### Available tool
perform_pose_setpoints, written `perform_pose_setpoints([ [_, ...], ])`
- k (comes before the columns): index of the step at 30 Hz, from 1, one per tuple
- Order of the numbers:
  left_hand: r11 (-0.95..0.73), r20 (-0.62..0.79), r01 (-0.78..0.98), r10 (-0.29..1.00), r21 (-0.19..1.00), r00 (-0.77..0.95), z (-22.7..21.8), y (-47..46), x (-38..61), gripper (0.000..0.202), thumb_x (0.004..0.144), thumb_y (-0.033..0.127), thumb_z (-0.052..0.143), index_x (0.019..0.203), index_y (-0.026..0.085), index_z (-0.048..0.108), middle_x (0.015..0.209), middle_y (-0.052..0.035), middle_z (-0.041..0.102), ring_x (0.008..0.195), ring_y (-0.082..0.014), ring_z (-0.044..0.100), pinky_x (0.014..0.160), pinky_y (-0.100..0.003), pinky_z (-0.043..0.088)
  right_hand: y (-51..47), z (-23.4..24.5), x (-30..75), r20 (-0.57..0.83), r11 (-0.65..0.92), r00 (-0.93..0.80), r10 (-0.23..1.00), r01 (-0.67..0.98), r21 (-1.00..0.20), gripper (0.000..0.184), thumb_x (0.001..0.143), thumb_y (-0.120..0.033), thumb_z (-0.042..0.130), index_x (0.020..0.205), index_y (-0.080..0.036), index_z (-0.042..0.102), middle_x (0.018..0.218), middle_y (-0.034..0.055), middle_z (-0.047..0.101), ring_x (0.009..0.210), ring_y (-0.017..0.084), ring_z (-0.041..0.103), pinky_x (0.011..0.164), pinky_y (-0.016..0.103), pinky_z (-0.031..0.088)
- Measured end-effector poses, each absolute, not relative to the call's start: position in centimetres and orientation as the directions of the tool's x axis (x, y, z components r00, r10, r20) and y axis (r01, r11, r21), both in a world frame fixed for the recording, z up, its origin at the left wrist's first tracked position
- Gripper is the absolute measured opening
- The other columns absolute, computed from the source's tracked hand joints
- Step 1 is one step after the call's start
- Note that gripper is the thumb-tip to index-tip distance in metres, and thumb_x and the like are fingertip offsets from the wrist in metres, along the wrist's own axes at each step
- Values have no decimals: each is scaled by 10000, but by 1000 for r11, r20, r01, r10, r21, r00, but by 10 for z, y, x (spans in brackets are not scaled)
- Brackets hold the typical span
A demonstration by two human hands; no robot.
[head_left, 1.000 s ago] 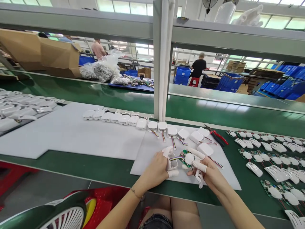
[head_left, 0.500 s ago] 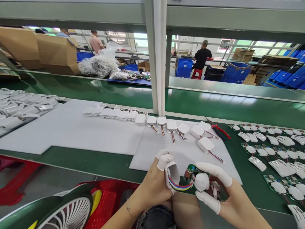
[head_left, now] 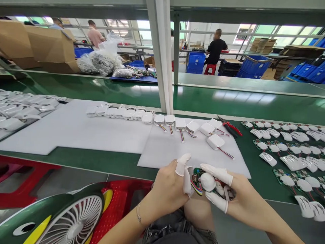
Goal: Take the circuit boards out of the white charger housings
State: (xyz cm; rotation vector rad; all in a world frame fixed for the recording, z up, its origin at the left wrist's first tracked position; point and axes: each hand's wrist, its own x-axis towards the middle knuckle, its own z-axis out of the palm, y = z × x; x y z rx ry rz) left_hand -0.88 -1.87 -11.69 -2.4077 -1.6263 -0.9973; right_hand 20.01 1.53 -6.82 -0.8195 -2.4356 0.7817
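Observation:
My left hand point(head_left: 170, 183), in white finger cots, is closed around a white plastic housing point(head_left: 188, 181) whose open side faces right. Opposite it, my right hand point(head_left: 236, 189) grips a green circuit board point(head_left: 197, 173) between thumb and fingers. A round white disc point(head_left: 207, 182) sits on the board. Coloured wires point(head_left: 196, 188) run in a tight bend between housing and board, which are almost touching. What lies deep in the right palm is partly hidden. On the white foam sheet point(head_left: 167, 154) beyond stand white housings point(head_left: 215, 141), several with wires trailing out.
Red-handled pliers point(head_left: 232, 128) lie at the sheet's far right. Rows of circuit boards point(head_left: 294, 149) and white covers point(head_left: 294, 163) cover the right side. More white parts point(head_left: 20, 112) fill the left. A post point(head_left: 161, 57) rises behind the sheet. A fan point(head_left: 73, 227) stands lower left.
My right hand has brought the circuit board left, up to the housing's open side. The wires between them have folded from a wide arc into a short bend.

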Motion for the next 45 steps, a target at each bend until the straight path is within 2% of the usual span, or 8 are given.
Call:
perform_pose_setpoints([
  [6, -473, 447, 853, 826, 219, 343, -119, -21, -4, 594, 658, 106, 479, 1250, 86, 433, 1048, -150, 637, 798, -264, 618, 646, -366, 559, 13, -64, 198, 37, 608, -752, 658, 503, -614, 332, 916, -149, 508, 1231, -244, 556, 697, -52, 466, 592, 131, 428, 534, 228, 355],
  [21, -573, 684, 809, 642, 129, 346, -126, -23, -1, 360, 767, 91, 477, 1127, 77, 482, 1049, -171, 619, 764, -223, 576, 646, -334, 536, -4, -57, 191, 1, 595, -723, 691, 568, -569, 210, 833, -55, 507, 956, -203, 592, 833, 6, 600, 717, 177, 537, 625, 267, 406],
  [28, -619, 707, 759, 628, 201, 325, -130, -22, 4, 213, 725, 70, 461, 902, 190, 462, 862, -66, 609, 711, -214, 556, 585, -318, 486, -1, -61, 184, -109, 529, -733, 671, 577, -622, 203, 847, -37, 495, 932, -196, 589, 834, 5, 575, 691, 163, 519, 604, 255, 411],
  [31, -653, 652, 654, 692, 382, 310, -135, -24, 5, 257, 699, 89, 504, 921, 207, 449, 854, -40, 599, 702, -195, 565, 605, -307, 481, 2, -58, 188, -219, 472, -723, 655, 618, -628, 155, 882, -131, 562, 1014, -190, 616, 848, 25, 611, 720, 195, 565, 616, 273, 455],
  [36, -289, 274, 80, 948, 954, 160, -134, -28, 7, 648, 671, 140, 648, 1234, 220, 335, 918, 9, 556, 702, -112, 550, 700, -251, 489, 19, -61, 216, 181, 572, -677, 713, 412, -709, 528, 1001, -507, 467, 1448, -237, 393, 1262, 111, 608, 1107, 271, 594, 920, 373, 486],
  [39, -130, 186, -275, 965, 953, 186, -129, -23, 5, 516, 644, 130, 697, 1079, 207, 430, 889, 15, 530, 694, -83, 504, 647, -187, 427, 26, -75, 219, 487, 700, -520, 702, 377, -606, 230, 1048, -308, 401, 1046, -251, 624, 901, 21, 692, 795, 169, 664, 703, 247, 519],
  [41, -90, 189, -402, 958, 911, 215, -126, -18, 2, 444, 629, 159, 754, 960, 193, 460, 865, 9, 538, 728, -94, 507, 666, -185, 421, 23, -88, 207, 599, 818, -565, 568, 305, -488, 274, 1016, -221, 426, 786, -232, 574, 656, -18, 618, 568, 141, 596, 549, 231, 494],
  [45, 6, 138, -512, 960, 859, 243, -127, -11, 0, 437, 680, 277, 806, 941, 184, 469, 807, 22, 538, 710, -99, 508, 679, -196, 425, 6, -115, 176, 774, 970, -590, 230, 207, -130, 179, 929, -126, 474, 1017, -167, 625, 841, 81, 692, 841, 230, 682, 769, 336, 600],
])
